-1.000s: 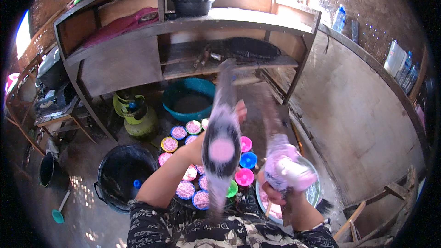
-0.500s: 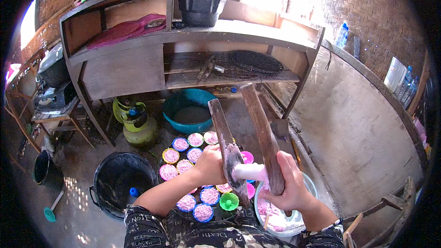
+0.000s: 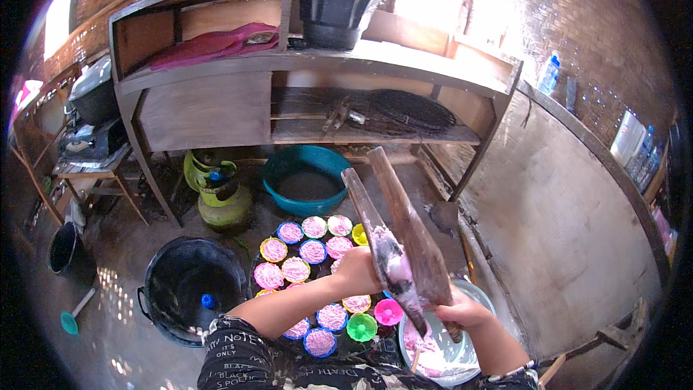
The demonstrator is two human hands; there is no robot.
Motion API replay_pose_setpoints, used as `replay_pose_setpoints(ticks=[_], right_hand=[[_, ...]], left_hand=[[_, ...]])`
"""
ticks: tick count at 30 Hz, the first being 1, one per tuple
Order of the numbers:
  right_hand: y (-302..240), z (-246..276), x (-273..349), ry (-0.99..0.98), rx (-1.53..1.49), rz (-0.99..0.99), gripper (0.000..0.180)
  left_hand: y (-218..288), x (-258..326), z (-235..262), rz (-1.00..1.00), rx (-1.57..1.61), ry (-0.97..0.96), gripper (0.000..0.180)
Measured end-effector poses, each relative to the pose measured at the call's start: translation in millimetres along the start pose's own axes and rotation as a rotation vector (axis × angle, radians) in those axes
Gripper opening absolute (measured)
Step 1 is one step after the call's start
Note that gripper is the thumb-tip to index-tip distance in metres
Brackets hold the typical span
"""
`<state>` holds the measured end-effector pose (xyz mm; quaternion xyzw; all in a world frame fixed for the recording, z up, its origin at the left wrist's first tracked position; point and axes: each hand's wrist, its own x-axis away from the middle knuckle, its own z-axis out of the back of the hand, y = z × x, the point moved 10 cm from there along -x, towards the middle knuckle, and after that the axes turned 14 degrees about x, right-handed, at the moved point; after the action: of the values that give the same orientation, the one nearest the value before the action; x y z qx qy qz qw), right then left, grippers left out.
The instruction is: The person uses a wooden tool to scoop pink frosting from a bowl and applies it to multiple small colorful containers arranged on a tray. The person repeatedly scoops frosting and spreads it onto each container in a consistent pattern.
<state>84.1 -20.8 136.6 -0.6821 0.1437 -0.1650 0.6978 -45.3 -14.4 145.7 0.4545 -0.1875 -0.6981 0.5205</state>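
Both hands grip a wooden press made of two long, dark bars. My left hand (image 3: 359, 273) is closed round the left bar (image 3: 366, 202), which is smeared with pale dough around its middle. On the right bar (image 3: 406, 220), my right hand (image 3: 463, 310) is closed near the lower end. A short white-pink plug (image 3: 399, 269) shows between the bars, which lie close together. Below the press, several fluted moulds hold pink dough strands, such as the blue-rimmed mould (image 3: 320, 341). A green mould (image 3: 362, 327) and a pink mould (image 3: 388, 311) have no strands in them.
By my right forearm stands a clear basin (image 3: 482, 296) with pink dough inside. A black tub (image 3: 234, 260) is at the left, a teal basin (image 3: 339, 198) and a green gas cylinder (image 3: 225, 209) farther back. Beyond is a wooden shelf unit (image 3: 202, 112).
The two bars have come closer together, and most of the white plug between them has gone into the left bar. The right hand has moved lower on its bar.
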Motion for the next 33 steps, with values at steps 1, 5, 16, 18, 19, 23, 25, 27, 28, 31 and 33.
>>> replay_pose_setpoints(ticks=[1,5,16,18,19,23,25,27,28,31,33], right_hand=[[17.3,-13.1,4.0,-0.185,-0.199,-0.14,0.099],[48.3,-24.4,33.0,-0.326,-0.261,-0.19,0.108],[40.7,37.6,40.6,-0.306,-0.077,-0.372,0.113],[51.3,56.9,31.7,-0.201,-0.081,-0.451,0.101],[57.5,61.3,27.9,-0.189,-0.09,-0.472,0.099],[87.5,75.6,13.3,-0.142,-0.156,-0.579,0.088],[93.3,74.4,4.1,-0.217,-0.056,-0.565,0.087],[95.9,76.7,-0.1,-0.202,-0.02,-0.585,0.083],[94.5,78.0,-1.4,-0.193,0.024,-0.583,0.081],[84.7,79.4,-1.2,-0.156,0.115,-0.575,0.074],[78.4,76.8,2.0,-0.142,0.149,-0.572,0.07]], left_hand=[[-2.6,-4.1,-3.4,0.036,-0.028,-0.084,0.056],[42.9,-37.4,24.6,-0.08,1.383,-0.413,0.089],[-8.1,-107.0,46.3,-0.145,1.933,-0.001,0.053],[-48.6,-112.7,38.4,-0.057,2.08,0.063,0.052],[-68.7,-112.1,33.6,0.002,2.147,0.103,0.052],[-112.8,-100.8,35.4,-0.024,2.217,0.159,0.055],[-121.7,-93.1,40.8,-0.071,2.229,0.183,0.053],[-133.7,-86.6,43.0,-0.031,2.178,0.283,0.048],[-136.2,-84.4,44.1,-0.028,2.161,0.309,0.045],[-137.3,-80.4,42.0,-0.025,2.169,0.326,0.041],[-135.6,-76.6,37.5,-0.021,2.176,0.312,0.041]])
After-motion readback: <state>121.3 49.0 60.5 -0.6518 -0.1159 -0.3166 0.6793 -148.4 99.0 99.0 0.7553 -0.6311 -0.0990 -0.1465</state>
